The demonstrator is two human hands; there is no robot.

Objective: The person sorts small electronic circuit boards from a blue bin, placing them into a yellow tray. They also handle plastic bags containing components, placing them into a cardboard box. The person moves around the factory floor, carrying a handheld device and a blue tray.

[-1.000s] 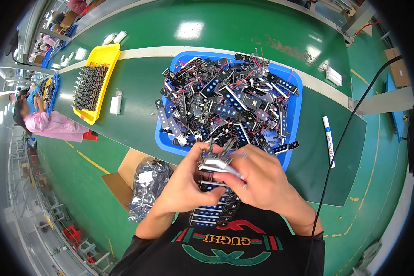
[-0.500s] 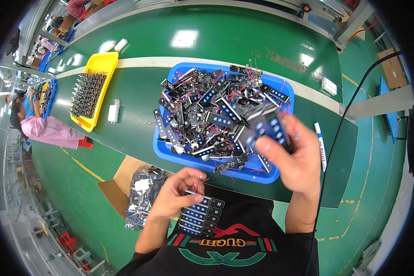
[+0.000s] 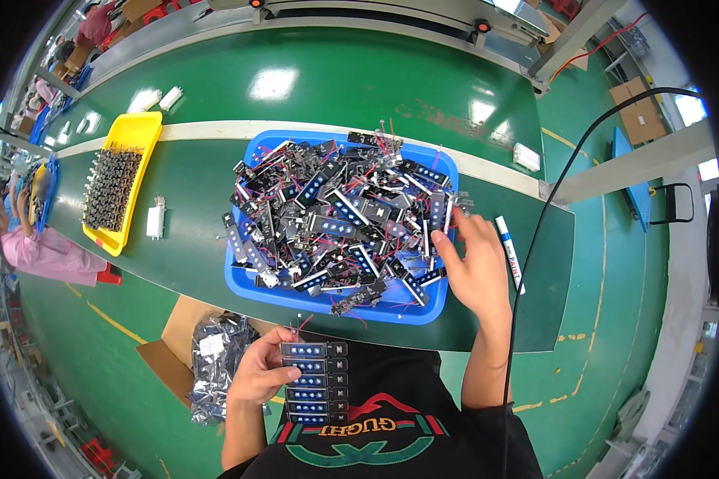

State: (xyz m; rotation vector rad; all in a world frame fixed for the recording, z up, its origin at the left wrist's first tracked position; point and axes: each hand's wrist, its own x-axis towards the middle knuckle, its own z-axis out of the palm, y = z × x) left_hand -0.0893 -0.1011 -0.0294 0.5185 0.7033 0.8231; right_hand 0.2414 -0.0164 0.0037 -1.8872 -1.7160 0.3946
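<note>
The small black circuit modules point(image 3: 339, 223) are lying heaped in the blue bin point(image 3: 257, 281), the landmark on the green tabletop point(image 3: 184, 263). Far left of the bin, a yellow tray point(image 3: 140, 132) is holding dark parts in rows, and a white part point(image 3: 156, 217) is standing between tray and bin. Below the bin's left corner, the left hand point(image 3: 257, 371) is gripping a neat stack of modules point(image 3: 315, 382), thumb clamped on its edge, apparently to keep them aligned near the body. At the bin's right edge, the right hand point(image 3: 475, 267) is reaching in, fingers point(image 3: 443, 246) loosely spread and touching the pile; whether they are pinching one cannot be told. Right of the bin, a white marker point(image 3: 510, 254) is lying.
</note>
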